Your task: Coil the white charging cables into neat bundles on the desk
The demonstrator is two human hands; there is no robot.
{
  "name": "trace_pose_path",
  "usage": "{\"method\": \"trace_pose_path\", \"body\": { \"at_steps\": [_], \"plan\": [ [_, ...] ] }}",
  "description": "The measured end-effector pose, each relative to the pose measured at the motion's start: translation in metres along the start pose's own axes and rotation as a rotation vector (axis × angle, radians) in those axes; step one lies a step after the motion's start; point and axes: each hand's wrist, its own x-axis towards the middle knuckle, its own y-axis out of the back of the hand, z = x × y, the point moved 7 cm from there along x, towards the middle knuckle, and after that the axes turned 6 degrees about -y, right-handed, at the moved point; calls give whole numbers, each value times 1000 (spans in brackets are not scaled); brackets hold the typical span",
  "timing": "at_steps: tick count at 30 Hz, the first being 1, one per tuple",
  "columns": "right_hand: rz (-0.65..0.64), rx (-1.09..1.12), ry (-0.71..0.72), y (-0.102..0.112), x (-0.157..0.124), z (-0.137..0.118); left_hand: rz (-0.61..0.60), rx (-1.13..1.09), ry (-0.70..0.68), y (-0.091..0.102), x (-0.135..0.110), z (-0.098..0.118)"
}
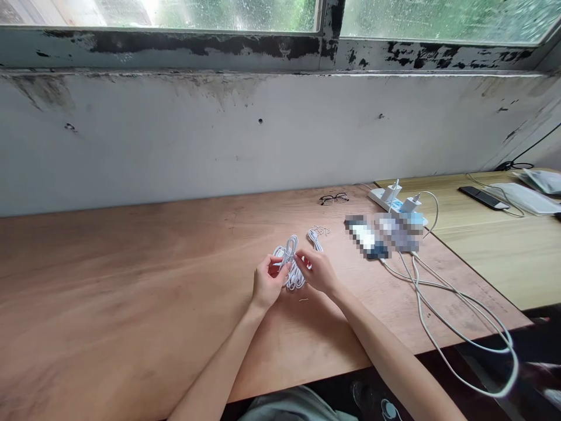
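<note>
A coiled white cable (290, 248) stands raised between my hands over the wooden table. My left hand (268, 282) is closed around the lower left side of this coil, thumb in front. From the other side, my right hand (319, 271) pinches thumb and forefinger together against the middle of the coil; what lies between the fingertips is too small to make out. More coiled white cables (295, 282) lie on the table just beneath. Another bundle (314, 238) rests behind my right hand, beside several thin white wire pieces (322, 230). One short wire piece (303, 300) lies nearer me.
Eyeglasses (333, 199) lie toward the wall. To the right are a power strip (380, 199) with white chargers, a blurred phone (366, 237) and long white cords (464, 295) looping past the table edge. A black phone (482, 197) lies on the adjoining lighter table (495, 251).
</note>
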Motion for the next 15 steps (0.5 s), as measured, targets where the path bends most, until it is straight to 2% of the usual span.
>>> {"method": "trace_pose_path", "body": {
  "at_steps": [4,6,8,10,12,15],
  "plan": [
    [-154,375,-211,-17,1,14,-18,-82,33,-2,1,-2],
    [-172,465,-263,-21,1,16,-17,-55,11,-1,1,-2],
    [-149,428,-231,-19,2,14,-6,18,-29,2,1,-1],
    [-117,309,-135,-14,1,7,4,162,-104,6,1,4],
    [-77,150,-20,-10,-1,-1,-17,355,-235,7,1,13],
    [-11,-53,89,-7,-4,-7,-115,631,-451,3,-1,26]
  ]
}}
